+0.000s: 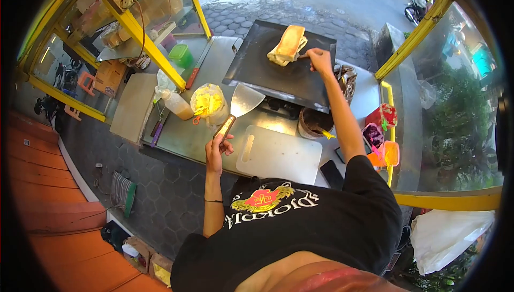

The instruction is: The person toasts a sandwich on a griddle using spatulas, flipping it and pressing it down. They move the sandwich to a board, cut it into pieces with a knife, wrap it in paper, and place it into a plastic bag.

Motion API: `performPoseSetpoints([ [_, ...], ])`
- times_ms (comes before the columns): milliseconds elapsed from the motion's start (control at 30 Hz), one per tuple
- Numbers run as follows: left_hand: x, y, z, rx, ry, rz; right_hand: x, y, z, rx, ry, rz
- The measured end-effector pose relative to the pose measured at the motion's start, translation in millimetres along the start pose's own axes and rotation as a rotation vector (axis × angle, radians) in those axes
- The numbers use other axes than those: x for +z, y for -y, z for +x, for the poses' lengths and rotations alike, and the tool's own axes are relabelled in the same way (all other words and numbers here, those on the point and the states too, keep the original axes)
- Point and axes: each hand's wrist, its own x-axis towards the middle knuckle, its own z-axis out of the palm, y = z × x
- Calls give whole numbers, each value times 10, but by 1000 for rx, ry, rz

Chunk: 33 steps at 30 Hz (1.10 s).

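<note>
My left hand (pixel 215 151) is closed round the wooden handle of a wide metal spatula (pixel 247 100). Its blade points up, over the counter near the griddle's front edge. On the black flat griddle (pixel 251 51) sits a toasted bread sandwich (pixel 290 43), golden on top, with pale filling at its lower side. My right hand (pixel 319 60) is closed beside the sandwich on a short dark handle that reaches its edge; the far end is hidden. Left of the spatula stands a clear tub (pixel 209 102) of yellow spread. A white cutting board (pixel 282 154) lies in front of me.
A squeeze bottle (pixel 176 104) stands left of the tub. A brown-coated bucket (pixel 315 124) is below the griddle's right corner. Red and orange containers (pixel 386 154) line the right side. A phone (pixel 332 174) lies beside the board. Yellow posts (pixel 142 32) frame the stall.
</note>
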Motion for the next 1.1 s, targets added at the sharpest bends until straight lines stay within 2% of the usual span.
performPoseSetpoints([
  [167,196,24,85,-11,4,-57,37,67,-196,-1,21,19],
  [333,276,74,121,-26,-26,-89,58,76,-70,-22,24,-7],
  [467,237,47,96,-22,-41,-68,46,122,83,-51,-61,-49],
  [600,32,94,-13,-62,-25,-217,-66,-69,260,-37,-108,-50],
  [733,-131,143,-125,-103,53,-338,-168,1,77,-41,-68,-41],
  [1100,-96,202,-138,-116,90,-430,-199,97,-416,-54,2,-34],
])
